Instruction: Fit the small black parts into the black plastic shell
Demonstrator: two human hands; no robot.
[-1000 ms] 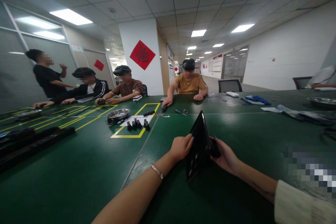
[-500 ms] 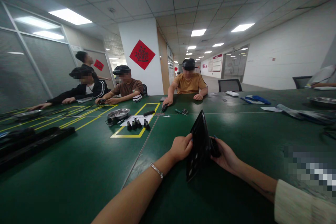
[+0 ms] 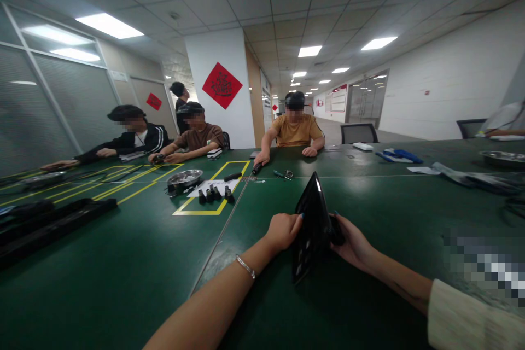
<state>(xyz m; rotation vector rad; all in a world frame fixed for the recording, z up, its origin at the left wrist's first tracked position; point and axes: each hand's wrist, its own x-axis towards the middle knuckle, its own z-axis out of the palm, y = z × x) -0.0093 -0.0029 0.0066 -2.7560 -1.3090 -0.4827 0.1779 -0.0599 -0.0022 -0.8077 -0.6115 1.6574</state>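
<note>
A thin black panel, perhaps a tablet-like device (image 3: pixel 310 229), stands tilted nearly edge-on to me above the green table (image 3: pixel 172 290). My left hand (image 3: pixel 284 231) is closed on its left side, with the thumb along the face; the other fingers are partly hidden. On the opposite side, my right hand (image 3: pixel 353 245) is closed around a small black part (image 3: pixel 337 231) that juts from the panel. Its fingertips are mostly out of sight behind that part. What the panel's face shows is too dark to make out.
Ahead on the left are several black nozzle-like pieces (image 3: pixel 214 194) and a metal bowl (image 3: pixel 185 178). Small pliers (image 3: pixel 284 175) lie beyond the panel. A long black tray (image 3: pixel 61 224) occupies the left side. Blue cloth (image 3: pixel 400 156) lies at right. Co-workers (image 3: pixel 296 131) sit across the table.
The panel has turned slightly, and a bright reflection now shows near its top edge. Both hands keep their hold. A person standing at the back left has moved to the right.
</note>
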